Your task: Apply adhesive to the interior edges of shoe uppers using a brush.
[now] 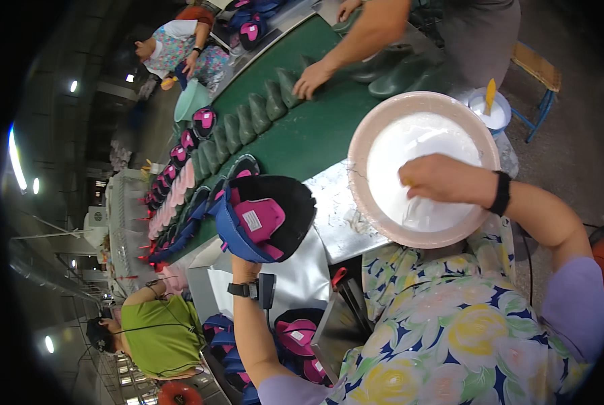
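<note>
My left hand (245, 266) is closed on a shoe upper (260, 219), blue and black with a bright pink tongue and a white label. The upper is held up with its black underside opening toward the basin; most of my fingers are hidden behind it. My right hand (443, 177) reaches over a pale pink basin (361, 196) of white liquid (389, 158). Its fingers are closed on what looks like a brush (410, 183); a bit of yellow shows at the fingertips, and the lower end dips into the liquid.
A green conveyor belt (302, 145) carries dark green shoe lasts (258, 111) and more uppers. A co-worker's hand (313, 79) touches the lasts. A small pot (496, 120) with a yellow-handled tool stands beyond the basin. More uppers (295, 334) lie by my left forearm.
</note>
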`<state>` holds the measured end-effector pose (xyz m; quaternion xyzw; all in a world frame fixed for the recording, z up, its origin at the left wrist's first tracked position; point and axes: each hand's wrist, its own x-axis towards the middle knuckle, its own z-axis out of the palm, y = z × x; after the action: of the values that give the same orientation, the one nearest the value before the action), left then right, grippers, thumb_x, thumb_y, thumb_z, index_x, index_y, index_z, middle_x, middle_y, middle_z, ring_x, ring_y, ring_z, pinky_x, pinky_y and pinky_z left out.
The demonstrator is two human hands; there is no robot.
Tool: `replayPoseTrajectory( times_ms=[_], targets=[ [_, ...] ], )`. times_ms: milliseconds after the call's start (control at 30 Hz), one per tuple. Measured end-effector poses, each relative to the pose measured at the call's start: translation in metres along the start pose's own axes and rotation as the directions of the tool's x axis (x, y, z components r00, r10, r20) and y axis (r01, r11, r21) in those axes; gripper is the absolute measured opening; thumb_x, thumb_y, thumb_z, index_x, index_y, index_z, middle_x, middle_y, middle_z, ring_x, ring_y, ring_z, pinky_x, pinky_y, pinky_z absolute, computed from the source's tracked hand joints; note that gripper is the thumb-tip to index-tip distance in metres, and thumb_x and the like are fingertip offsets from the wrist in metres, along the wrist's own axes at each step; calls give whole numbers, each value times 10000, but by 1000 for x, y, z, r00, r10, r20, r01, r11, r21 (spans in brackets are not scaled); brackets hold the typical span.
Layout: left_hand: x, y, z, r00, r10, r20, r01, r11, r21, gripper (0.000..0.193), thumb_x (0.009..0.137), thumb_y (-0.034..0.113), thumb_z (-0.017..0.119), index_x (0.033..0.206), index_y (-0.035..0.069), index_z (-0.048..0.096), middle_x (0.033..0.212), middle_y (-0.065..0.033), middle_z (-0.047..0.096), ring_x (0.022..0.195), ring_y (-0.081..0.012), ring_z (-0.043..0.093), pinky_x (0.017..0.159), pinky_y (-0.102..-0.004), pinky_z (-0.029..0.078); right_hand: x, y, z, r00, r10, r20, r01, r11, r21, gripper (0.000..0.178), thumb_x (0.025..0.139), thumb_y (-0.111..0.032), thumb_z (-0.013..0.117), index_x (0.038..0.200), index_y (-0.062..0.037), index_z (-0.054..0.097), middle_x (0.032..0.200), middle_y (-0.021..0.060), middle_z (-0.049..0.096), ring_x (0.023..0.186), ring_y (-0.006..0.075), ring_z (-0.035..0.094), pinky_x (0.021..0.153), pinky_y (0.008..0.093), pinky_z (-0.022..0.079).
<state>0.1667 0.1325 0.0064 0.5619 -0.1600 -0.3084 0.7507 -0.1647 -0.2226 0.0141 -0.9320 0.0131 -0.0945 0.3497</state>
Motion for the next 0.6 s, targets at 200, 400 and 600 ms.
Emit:
replayPoseTrajectory(
  times_ms=[200, 400, 600],
  targets=[
    [15, -4, 60, 944, -166, 284, 56, 932, 358, 585, 1004, 311, 565, 1492, 56, 366, 1439, -123, 520, 1299, -299, 531, 1089, -456, 441, -7, 7, -68, 933, 92, -347, -56, 992, 113, 201, 854, -161, 765, 956, -52, 631, 841, 107, 659, 759, 246, 639, 705, 336, 495],
    [36, -16, 130, 927, -82, 367, -103, 884, 456, 580, 981, 315, 593, 1455, 37, 409, 1406, -141, 540, 1270, -310, 550, 1081, -458, 442, 19, -14, -89, 878, -37, -477, 191, 941, 279, 248, 866, -209, 737, 946, -19, 601, 788, 125, 644, 713, 281, 643, 677, 356, 499],
    [31, -42, 149, 926, 240, 292, -366, 761, 536, 576, 957, 319, 622, 1419, 17, 452, 1373, -159, 560, 1241, -322, 568, 1073, -460, 444, 12, -16, -79, 796, 75, -600, 46, 982, 183, 351, 848, -282, 771, 846, 4, 566, 745, 171, 657, 696, 342, 658, 644, 395, 501]
  ],
)
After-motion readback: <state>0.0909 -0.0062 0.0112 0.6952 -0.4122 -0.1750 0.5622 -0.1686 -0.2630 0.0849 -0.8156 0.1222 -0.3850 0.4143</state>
